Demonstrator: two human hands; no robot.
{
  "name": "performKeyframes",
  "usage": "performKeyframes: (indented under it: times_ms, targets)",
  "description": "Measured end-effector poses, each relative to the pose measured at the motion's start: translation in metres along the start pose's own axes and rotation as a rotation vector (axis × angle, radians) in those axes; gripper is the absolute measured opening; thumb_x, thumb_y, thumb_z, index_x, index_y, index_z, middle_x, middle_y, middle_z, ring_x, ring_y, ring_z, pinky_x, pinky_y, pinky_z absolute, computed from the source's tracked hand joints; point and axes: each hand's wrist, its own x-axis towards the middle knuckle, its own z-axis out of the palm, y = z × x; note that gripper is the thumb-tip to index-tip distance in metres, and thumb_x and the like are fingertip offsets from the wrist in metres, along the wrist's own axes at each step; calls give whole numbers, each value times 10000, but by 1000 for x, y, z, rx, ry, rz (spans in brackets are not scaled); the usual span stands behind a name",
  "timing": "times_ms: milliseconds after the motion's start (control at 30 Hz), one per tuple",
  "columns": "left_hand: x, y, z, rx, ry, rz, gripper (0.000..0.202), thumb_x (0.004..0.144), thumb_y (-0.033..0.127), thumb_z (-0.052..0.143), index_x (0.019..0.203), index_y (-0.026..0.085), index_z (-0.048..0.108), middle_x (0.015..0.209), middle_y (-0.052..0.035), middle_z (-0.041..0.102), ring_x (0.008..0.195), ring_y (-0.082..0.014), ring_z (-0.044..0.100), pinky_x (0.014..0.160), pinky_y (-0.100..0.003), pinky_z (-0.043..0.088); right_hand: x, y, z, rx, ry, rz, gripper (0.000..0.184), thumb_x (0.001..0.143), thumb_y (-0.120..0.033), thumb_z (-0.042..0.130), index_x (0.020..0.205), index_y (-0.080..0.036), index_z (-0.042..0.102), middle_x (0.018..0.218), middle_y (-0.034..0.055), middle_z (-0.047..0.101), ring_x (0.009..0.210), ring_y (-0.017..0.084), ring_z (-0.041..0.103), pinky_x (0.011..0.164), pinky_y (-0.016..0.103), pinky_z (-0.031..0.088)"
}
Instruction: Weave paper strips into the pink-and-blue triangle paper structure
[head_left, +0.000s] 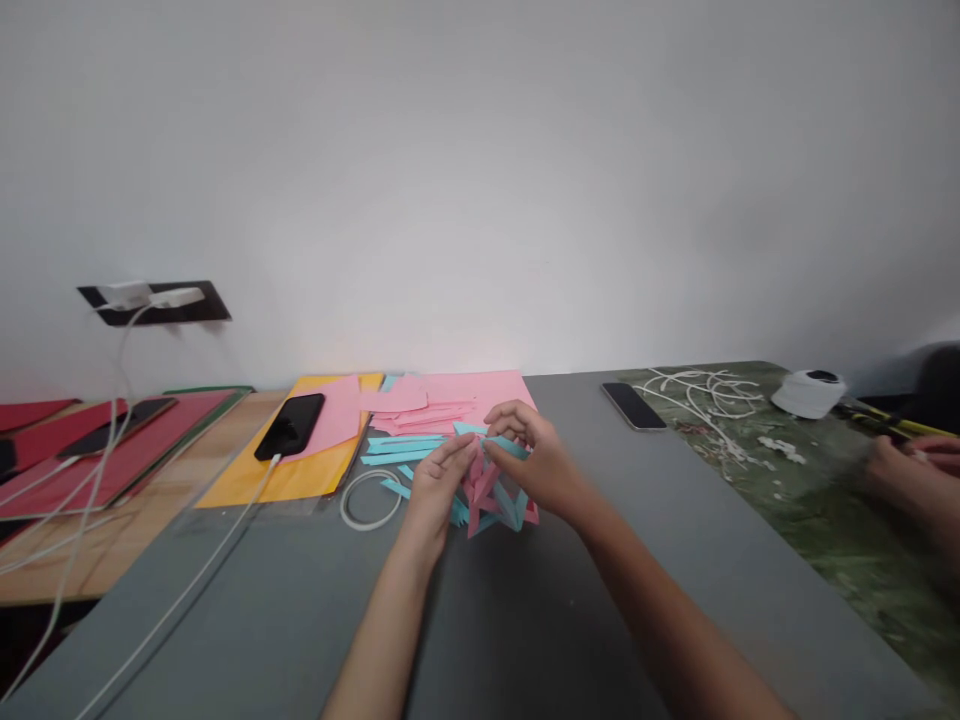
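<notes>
Forearms (386,625) are shown nearest; a spiky model (495,500) of pink and blue paper strips is pinched by left hand (437,487) and right hand (538,462), loose blue strips (401,447) lying just beyond them.

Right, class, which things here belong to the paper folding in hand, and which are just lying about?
In hand: paper model, held by left hand and right hand; blue strips; pink paper.
Lying about: black phone; cable loop; second phone; white cords.
</notes>
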Motion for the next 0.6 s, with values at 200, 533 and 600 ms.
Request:
performKeyframes:
  times_ms: [200,533,600]
  targets:
    - [-4,4,3,45,27,29,313,578,265,782,857,149,700,745,-44,712,672,-113,634,661,-202,472,0,-2,-1,7,3,24,198,705,-181,552,896,-201,504,723,-18,575,657,119,536,633,256,386]
    - [-8,5,11,23,72,44,304,535,259,803,802,155,702,782,-44,711,707,-115,637,713,-224,482,2,4,-2,100,51,100,256,665,-238,621,887,-202,499,667,-10,619,573,118,533,547,248,392]
    - [-8,4,10,16,67,39,309,540,253,801,815,152,700,786,-46,712,705,-115,637,707,-221,482,3,6,-2,163,34,124,270,660,-259,635,882,-199,495,661,-8,624,556,119,537,518,241,389]
